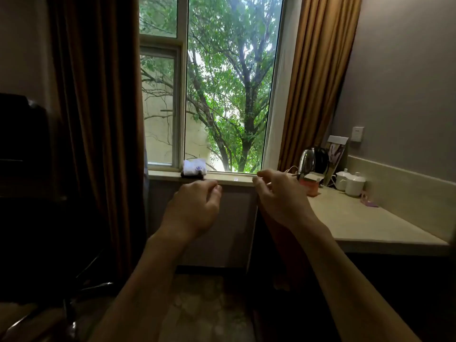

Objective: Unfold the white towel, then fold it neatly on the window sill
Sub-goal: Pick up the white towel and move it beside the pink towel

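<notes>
A: What is seen nearest the camera?

B: Two bare forearms are stretched forward. The left hand is held just below the front edge of the window sill, fingers loosely curled and nothing gripped. The right hand is raised beside it, well apart from the left, fingers half bent and likewise empty.

A: And the white towel?

B: It is found further back, on the sill's left part, close against the window frame. It is folded into a small bundle with a purple mark on its front, and it seems to be set on something dark. It is touched by neither hand.

A: Which step is judged to be in hand?

B: The reach, it is thought; unfolding has not been begun.

A: What is called for next?

B: The bundle would need to be taken by the left hand, a free edge found, and the cloth opened between both hands. Room on the sill's bare right part could be used for the folding. The kettle on the counter beyond should be avoided.
</notes>
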Tool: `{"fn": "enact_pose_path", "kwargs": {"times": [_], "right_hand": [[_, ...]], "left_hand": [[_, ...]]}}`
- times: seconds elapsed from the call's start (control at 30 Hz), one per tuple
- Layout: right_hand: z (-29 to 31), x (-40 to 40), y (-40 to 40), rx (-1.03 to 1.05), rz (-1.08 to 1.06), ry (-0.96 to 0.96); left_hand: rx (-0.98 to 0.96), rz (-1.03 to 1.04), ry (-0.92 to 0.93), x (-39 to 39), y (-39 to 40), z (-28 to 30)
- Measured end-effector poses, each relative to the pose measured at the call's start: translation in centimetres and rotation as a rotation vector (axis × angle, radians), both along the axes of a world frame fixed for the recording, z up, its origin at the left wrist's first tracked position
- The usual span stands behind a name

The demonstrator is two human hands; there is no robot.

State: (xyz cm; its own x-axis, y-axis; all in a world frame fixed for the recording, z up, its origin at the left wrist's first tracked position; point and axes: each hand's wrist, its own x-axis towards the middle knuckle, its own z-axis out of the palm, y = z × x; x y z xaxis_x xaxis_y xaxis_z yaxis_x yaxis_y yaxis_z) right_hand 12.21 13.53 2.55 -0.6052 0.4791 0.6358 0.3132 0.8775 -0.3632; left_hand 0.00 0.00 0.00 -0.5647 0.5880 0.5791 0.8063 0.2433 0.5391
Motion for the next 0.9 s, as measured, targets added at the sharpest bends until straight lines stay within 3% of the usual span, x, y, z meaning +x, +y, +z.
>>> {"fn": "enact_pose_path", "kwargs": {"times": [0.27, 0.5, 0.9], "right_hand": [[-4.7, -6.9, 3.4, -0.095, 0.066, -0.048], [-8.5, -15.9, 12.0, -0.173, 0.109, -0.041], [-8.1, -31.5, 29.0, -0.202, 0.146, -0.139]], "left_hand": [[-0.064, 0.055, -0.101, -6.7, 3.0, -5.4], [-0.068, 0.125, -0.097, -14.1, 11.2, -7.3], [-0.133, 0.221, -0.204, -28.2, 26.9, -6.6]]}}
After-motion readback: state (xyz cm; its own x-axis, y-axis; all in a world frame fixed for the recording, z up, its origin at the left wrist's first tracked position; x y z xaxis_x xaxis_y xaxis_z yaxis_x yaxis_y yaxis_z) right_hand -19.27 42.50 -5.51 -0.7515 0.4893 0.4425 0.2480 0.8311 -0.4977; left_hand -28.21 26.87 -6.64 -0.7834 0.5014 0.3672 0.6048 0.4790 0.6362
